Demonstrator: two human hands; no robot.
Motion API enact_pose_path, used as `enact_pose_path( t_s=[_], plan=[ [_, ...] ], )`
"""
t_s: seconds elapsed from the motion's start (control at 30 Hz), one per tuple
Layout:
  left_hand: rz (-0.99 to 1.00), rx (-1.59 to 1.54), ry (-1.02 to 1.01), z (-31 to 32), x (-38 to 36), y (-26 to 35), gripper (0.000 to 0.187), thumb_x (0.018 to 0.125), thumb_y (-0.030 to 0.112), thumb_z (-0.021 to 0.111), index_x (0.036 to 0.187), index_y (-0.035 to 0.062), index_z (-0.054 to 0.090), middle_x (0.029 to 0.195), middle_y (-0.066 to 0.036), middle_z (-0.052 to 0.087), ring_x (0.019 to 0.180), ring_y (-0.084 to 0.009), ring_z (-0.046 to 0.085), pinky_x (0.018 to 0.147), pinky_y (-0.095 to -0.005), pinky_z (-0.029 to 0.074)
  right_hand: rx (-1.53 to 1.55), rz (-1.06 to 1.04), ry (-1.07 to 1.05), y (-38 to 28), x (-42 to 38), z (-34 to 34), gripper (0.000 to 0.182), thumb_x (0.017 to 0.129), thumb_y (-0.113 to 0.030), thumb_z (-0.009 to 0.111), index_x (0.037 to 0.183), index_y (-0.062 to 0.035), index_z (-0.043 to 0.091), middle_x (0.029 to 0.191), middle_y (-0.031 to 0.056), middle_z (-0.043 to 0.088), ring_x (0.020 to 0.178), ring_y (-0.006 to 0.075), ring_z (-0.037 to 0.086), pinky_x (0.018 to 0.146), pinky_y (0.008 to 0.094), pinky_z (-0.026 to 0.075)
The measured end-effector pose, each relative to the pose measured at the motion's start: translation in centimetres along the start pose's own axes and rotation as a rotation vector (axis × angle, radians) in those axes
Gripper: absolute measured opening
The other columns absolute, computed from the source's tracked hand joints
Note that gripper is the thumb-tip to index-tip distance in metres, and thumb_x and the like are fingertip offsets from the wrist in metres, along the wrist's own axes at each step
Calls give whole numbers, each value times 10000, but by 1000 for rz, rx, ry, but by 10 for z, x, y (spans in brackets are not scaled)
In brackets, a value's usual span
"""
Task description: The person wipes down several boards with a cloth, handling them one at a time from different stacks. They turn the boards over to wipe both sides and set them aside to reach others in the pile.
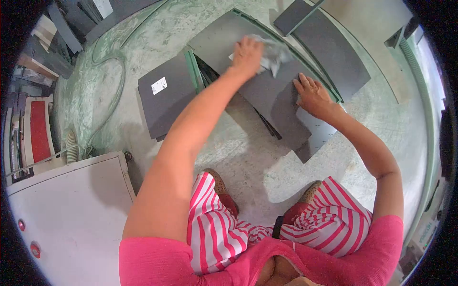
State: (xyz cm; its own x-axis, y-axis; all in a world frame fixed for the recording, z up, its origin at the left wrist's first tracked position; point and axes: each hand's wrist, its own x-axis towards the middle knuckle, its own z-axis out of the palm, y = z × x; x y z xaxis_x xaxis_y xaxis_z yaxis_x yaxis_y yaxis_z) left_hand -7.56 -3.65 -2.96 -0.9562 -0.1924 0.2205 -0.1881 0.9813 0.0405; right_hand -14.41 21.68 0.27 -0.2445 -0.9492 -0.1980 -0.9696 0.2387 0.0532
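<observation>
My left hand (247, 58) is reached far forward, its fingers closed on a pale grey cloth (272, 53) pressed against a dark grey panel (271, 97). The cloth looks slightly blurred. Flat on the same panel, near its right edge, rests my right hand (315, 96) with its fingers spread. A green strip (286, 42) runs along the panel's far edge. Other dark pieces stick out beneath the panel on the near side, partly covered by it.
Left of the panel lies a dark board (168, 97) with a white label (160, 86). Another dark panel (334, 57) is at the upper right. A white cabinet (71, 205) with red buttons stands at lower left. A hose (121, 71) crosses the floor; stacked boards line the left side.
</observation>
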Motion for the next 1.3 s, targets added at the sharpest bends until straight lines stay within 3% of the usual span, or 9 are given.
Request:
enact_pose_path(
  t_s=[0.2, 0.33, 0.43, 0.57, 0.7, 0.8, 0.83, 1.0, 1.3],
  plan=[
    [-214, 64, 17, -1, -4, -48, 283, 813, 109, 542, 1078, 11, 568, 1121, -170, 535, 1048, -330, 494, 854, -452, 432, -46, 5, 8, -2, -3, 8, 711, 818, -352, 655, 1359, 8, 365, 1397, 230, 341, 1244, 349, 411, 991, 433, 399],
    [225, -134, 101, -21, -58, 15, 276, 792, 68, 507, 1060, 17, 551, 1070, -168, 539, 1030, -330, 514, 802, -441, 455, -82, 30, -12, -6, -4, 0, 714, 823, -361, 649, 1364, 7, 364, 1420, 238, 320, 1252, 351, 407, 949, 416, 449],
    [254, -170, 106, -27, -63, 1, 421, 678, 32, 629, 1089, 20, 542, 1101, -176, 514, 1034, -356, 510, 832, -450, 464, -64, 28, -12, -7, -4, -4, 716, 823, -362, 648, 1369, 1, 360, 1425, 239, 315, 1254, 349, 407, 924, 409, 472],
    [-136, 78, 77, -15, -49, -72, 407, 674, 80, 681, 1054, 24, 545, 1052, -170, 502, 1020, -364, 501, 820, -441, 464, -114, 40, -25, -9, -3, 0, 734, 819, -366, 651, 1378, 0, 347, 1427, 241, 313, 1257, 352, 405, 914, 407, 480],
    [-229, 44, 61, -31, -70, -59, 277, 735, 51, 583, 1007, 16, 542, 1070, -190, 513, 1002, -359, 509, 801, -458, 447, -54, 34, -13, -9, -6, -1, 701, 833, -323, 645, 1372, 12, 350, 1424, 243, 316, 1282, 351, 387, 934, 412, 470],
    [-71, -88, -107, -47, -95, 0, 294, 719, 38, 594, 1004, 8, 523, 1074, -197, 502, 1029, -370, 490, 814, -461, 450, -45, 28, 8, -8, -8, 5, 689, 838, -310, 640, 1374, 9, 348, 1429, 244, 311, 1291, 355, 382, 927, 421, 475],
    [21, -82, -90, -42, -106, 16, 503, 616, 2, 685, 1089, 25, 515, 1125, -190, 475, 1027, -379, 482, 841, -462, 450, -71, 11, 43, -8, -8, 7, 709, 834, -336, 638, 1384, -3, 339, 1436, 243, 302, 1279, 365, 394, 891, 427, 496],
    [364, -312, -72, -46, -94, 49, 537, 659, -3, 620, 1184, 43, 519, 1164, -175, 474, 1045, -360, 482, 839, -440, 451, -87, 29, -27, -8, -5, -1, 686, 835, -297, 627, 1380, 4, 338, 1434, 249, 307, 1282, 374, 391, 884, 433, 502],
    [-382, -17, 2, -1, 25, -43, 327, 775, 113, 597, 1089, 25, 572, 1153, -182, 521, 1097, -343, 473, 873, -459, 413, -84, 43, -3, -10, -4, 5, 673, 856, -310, 615, 1385, -4, 334, 1429, 241, 321, 1276, 366, 400, 887, 419, 504]
  ],
)
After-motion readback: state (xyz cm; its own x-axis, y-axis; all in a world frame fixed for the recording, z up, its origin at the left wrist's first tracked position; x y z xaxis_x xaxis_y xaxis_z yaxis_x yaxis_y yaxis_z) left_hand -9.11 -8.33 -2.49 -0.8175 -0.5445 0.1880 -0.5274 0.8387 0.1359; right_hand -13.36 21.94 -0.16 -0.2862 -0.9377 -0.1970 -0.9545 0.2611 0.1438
